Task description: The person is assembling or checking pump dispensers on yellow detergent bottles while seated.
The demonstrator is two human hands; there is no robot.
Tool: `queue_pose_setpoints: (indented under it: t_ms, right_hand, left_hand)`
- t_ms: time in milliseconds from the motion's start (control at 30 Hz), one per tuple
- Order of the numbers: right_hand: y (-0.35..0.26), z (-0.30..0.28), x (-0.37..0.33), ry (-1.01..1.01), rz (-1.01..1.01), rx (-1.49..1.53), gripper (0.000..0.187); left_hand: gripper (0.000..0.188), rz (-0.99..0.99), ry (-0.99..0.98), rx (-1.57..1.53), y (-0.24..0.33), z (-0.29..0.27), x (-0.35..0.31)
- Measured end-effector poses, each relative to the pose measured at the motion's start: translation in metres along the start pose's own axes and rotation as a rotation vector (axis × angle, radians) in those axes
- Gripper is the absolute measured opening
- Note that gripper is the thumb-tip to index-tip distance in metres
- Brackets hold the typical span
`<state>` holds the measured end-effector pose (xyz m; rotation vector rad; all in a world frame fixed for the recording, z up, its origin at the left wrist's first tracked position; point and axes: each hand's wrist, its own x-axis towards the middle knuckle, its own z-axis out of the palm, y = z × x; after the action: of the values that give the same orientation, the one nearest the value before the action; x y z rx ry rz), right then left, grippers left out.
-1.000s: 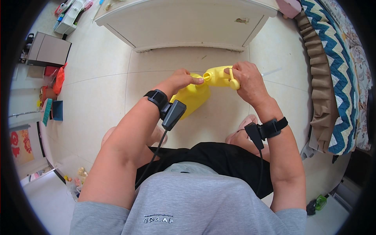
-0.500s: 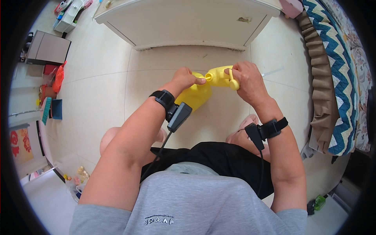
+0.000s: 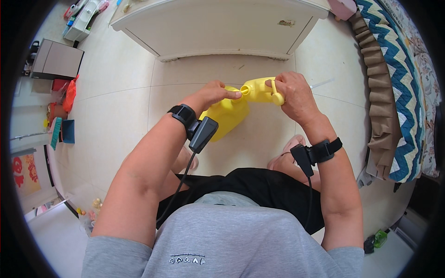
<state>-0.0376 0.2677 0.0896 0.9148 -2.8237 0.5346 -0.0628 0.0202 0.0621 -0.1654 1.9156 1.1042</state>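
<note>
A large yellow plastic jug (image 3: 230, 121) leans in front of me, and my left hand (image 3: 214, 94) is closed around it near its neck, thumb pointing at the opening. Close to that opening is the round mouth of a smaller yellow jug (image 3: 257, 89), tipped on its side. My right hand (image 3: 293, 92) grips this second jug at its far end. Beside the right fingers hangs a round yellow piece (image 3: 277, 98) on a thin loop. Whether the two mouths touch, and whether any liquid passes between them, I cannot tell.
A white cabinet (image 3: 222, 34) stands ahead on the pale tiled floor (image 3: 116, 106). To the right is a bed with a zigzag quilt (image 3: 394, 92). A broom (image 3: 55, 133), a blue dustpan (image 3: 68, 131) and an orange bag (image 3: 70, 95) are at the left.
My left hand and forearm have shifted slightly left, and the large jug's lower part has swung left and nearer to me. The right hand and smaller jug have barely moved.
</note>
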Motion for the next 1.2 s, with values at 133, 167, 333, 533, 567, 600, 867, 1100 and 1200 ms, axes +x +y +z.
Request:
queue_pose_setpoints:
  t_ms: [133, 167, 333, 533, 567, 600, 867, 1100, 1200]
  right_hand:
    - [-0.001, 0.000, 0.001, 0.007, -0.014, -0.012, 0.035]
    - [-0.001, 0.000, 0.001, 0.007, -0.014, -0.013, 0.035]
    - [-0.001, 0.003, 0.000, -0.010, -0.007, -0.026, 0.035]
    - [0.003, 0.007, -0.002, -0.019, -0.023, -0.039, 0.033]
    - [0.004, 0.007, -0.001, -0.018, -0.023, -0.039, 0.033]
    - [0.004, 0.006, -0.001, -0.024, -0.016, -0.034, 0.033]
    - [0.004, 0.000, -0.003, -0.029, 0.010, -0.002, 0.035]
    - [0.001, 0.000, -0.001, -0.021, 0.001, -0.010, 0.034]
    - [0.001, 0.001, -0.001, -0.019, 0.001, -0.004, 0.033]
  left_hand:
    - [0.094, -0.017, 0.100, -0.004, -0.007, 0.004, 0.009]
    - [0.092, -0.019, 0.131, -0.017, -0.009, 0.005, 0.013]
    - [0.075, 0.012, 0.273, -0.014, -0.017, 0.015, 0.029]
    - [0.064, 0.027, 0.343, 0.033, -0.015, 0.019, 0.029]
    - [0.066, 0.030, 0.338, 0.052, -0.016, 0.018, 0.029]
    - [0.066, 0.030, 0.340, 0.053, -0.018, 0.017, 0.030]
    - [0.103, -0.008, 0.051, -0.004, -0.009, -0.001, 0.007]
    - [0.101, -0.023, 0.008, -0.009, 0.001, -0.002, -0.001]
    - [0.097, -0.045, 0.043, -0.010, 0.003, 0.001, 0.000]
